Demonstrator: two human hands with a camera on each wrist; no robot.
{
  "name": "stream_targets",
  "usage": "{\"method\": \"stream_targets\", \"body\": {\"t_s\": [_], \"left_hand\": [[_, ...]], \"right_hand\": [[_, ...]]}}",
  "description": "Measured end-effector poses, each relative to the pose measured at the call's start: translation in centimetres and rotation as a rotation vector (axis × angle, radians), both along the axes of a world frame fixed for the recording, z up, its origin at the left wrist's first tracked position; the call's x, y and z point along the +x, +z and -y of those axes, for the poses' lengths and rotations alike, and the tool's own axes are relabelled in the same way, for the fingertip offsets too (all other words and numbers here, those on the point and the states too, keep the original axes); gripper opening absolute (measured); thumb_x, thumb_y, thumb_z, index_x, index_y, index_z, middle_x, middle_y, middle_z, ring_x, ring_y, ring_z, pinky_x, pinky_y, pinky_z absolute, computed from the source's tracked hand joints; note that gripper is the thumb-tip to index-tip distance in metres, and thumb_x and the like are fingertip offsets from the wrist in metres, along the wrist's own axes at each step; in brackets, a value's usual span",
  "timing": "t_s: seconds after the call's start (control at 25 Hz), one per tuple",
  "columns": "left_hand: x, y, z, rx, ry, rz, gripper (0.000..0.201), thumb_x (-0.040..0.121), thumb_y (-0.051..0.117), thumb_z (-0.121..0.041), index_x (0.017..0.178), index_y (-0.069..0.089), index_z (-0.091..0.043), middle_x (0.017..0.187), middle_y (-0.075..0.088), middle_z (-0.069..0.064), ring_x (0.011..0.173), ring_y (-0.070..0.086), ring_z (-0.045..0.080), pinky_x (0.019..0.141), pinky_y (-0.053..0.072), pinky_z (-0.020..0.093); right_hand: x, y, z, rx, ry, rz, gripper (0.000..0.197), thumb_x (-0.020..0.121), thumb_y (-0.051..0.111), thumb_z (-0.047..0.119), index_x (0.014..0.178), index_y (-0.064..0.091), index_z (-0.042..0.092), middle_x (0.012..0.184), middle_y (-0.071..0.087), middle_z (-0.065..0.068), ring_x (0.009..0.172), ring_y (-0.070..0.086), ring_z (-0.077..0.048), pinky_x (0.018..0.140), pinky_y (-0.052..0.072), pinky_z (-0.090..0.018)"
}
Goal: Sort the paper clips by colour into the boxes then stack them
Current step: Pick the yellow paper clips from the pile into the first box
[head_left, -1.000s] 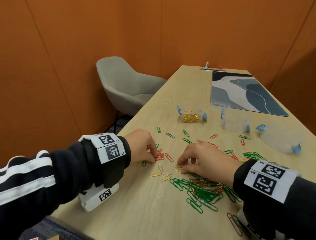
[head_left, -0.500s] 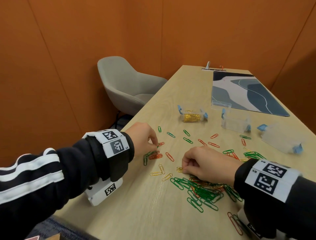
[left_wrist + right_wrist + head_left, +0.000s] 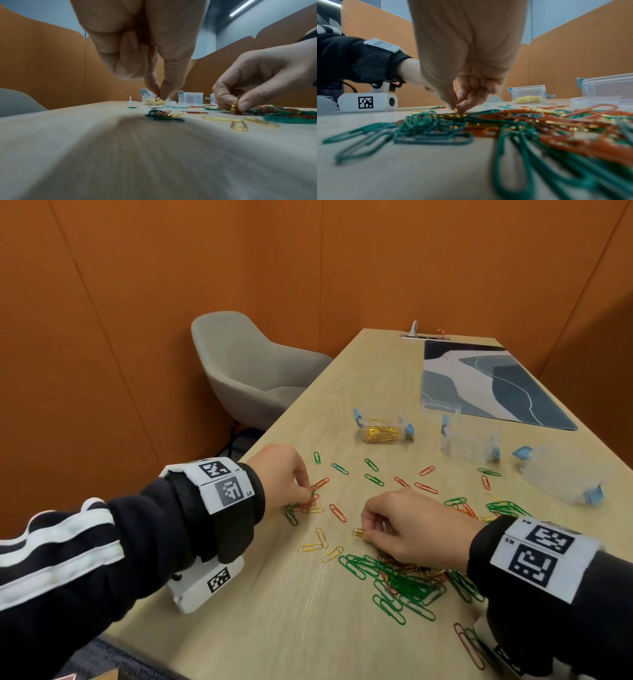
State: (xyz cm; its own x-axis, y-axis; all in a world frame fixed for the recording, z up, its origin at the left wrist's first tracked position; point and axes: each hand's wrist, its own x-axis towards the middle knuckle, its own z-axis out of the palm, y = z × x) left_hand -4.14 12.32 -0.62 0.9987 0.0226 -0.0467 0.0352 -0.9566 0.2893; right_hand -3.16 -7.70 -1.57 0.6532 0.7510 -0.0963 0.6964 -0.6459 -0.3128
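Head view: the left hand is pinching a green clip just above a small mixed cluster on the counter, while the right hand is pinching gold clips beside the main pile. Three boxes are standing farther back; one box is holding gold clips.

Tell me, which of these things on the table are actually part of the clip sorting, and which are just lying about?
Part of the job: mixed pile of clips, box of gold clips, two empty clear boxes, gold clips pinched by the right hand, left hand.

Lying about: patterned mat, grey chair.
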Motion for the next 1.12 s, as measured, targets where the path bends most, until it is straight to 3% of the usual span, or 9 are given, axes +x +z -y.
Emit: {"method": "stream_targets", "body": {"t_s": [0.12,0.28,0.4,0.64,0.76,0.92,1.04,1.12], "left_hand": [[0.4,0.3,-0.1,-0.02,0.022,0.04,0.02,0.085,0.066,-0.027,0.101,0.073,-0.018,0.083,0.056,-0.009,0.074,0.046,0.007,0.065,0.036,0.017],[0.0,0.1,0.2,-0.014,-0.103,-0.072,0.024,0.079,0.072,-0.033,0.1,0.074,-0.023,0.082,0.058,-0.014,0.07,0.045,0.005,0.057,0.032,0.01],[-0.2,-0.1,0.4,0.006,-0.166,-0.114,0.022,0.079,0.071,-0.029,0.1,0.074,-0.022,0.101,0.07,-0.005,0.074,0.049,0.004,0.06,0.037,0.004],[-2.3,0.2,0.0,-0.009,-0.227,-0.153,0.026,0.083,0.066,-0.032,0.109,0.07,-0.029,0.099,0.067,-0.012,0.072,0.047,0.001,0.063,0.033,0.003],[-2.7,0.4,-0.5,0.007,-0.16,-0.141,0.037,0.079,0.07,-0.037,0.115,0.066,-0.03,0.097,0.065,-0.006,0.064,0.042,0.001,0.056,0.03,0.004],[-3.0,0.5,-0.3,0.046,-0.218,-0.216,0.045,0.075,0.071,-0.044,0.118,0.065,-0.031,0.1,0.062,-0.002,0.058,0.041,0.001,0.052,0.03,0.005],[-3.1,0.4,-0.5,0.036,-0.191,-0.206,0.04,0.077,0.07,-0.044,0.114,0.067,-0.03,0.095,0.062,0.002,0.061,0.04,0.002,0.053,0.028,0.006],[-3.0,0.1,-0.9,0.054,-0.142,-0.161,0.027,0.081,0.068,-0.036,0.107,0.071,-0.027,0.097,0.065,-0.004,0.069,0.042,0.004,0.056,0.029,0.008]], "right_hand": [[0.1,0.0,-0.1,0.024,-0.006,0.019,0.01,0.091,0.052,0.024,0.086,0.06,0.021,0.067,0.05,0.013,0.06,0.046,-0.001,0.054,0.037,-0.013],[0.1,0.0,0.0,0.035,-0.007,0.03,0.009,0.091,0.051,0.022,0.084,0.058,0.023,0.064,0.049,0.013,0.057,0.045,-0.001,0.052,0.037,-0.012],[-0.1,0.3,-0.2,0.06,0.003,0.023,0.009,0.091,0.053,0.024,0.083,0.057,0.025,0.063,0.048,0.015,0.057,0.045,0.001,0.056,0.039,-0.008],[-0.8,0.9,-0.5,0.152,0.006,-0.046,0.006,0.089,0.058,0.024,0.084,0.06,0.028,0.071,0.054,0.016,0.068,0.052,-0.001,0.067,0.04,-0.007],[-1.0,0.8,-1.4,0.147,0.005,-0.049,0.014,0.089,0.059,0.026,0.1,0.068,0.025,0.08,0.059,0.014,0.077,0.053,-0.003,0.071,0.042,-0.013],[-1.3,0.4,-2.9,0.074,0.022,-0.032,0.028,0.09,0.057,0.028,0.117,0.066,0.024,0.108,0.067,0.003,0.093,0.057,-0.01,0.082,0.043,-0.019],[-1.2,0.3,-3.0,0.026,-0.002,-0.046,0.029,0.091,0.057,0.028,0.118,0.065,0.024,0.116,0.065,0.001,0.103,0.058,-0.015,0.09,0.047,-0.025],[-1.3,0.4,-2.9,0.014,-0.01,-0.06,0.029,0.09,0.058,0.028,0.118,0.065,0.024,0.116,0.065,0.001,0.101,0.059,-0.015,0.09,0.048,-0.025]]}}
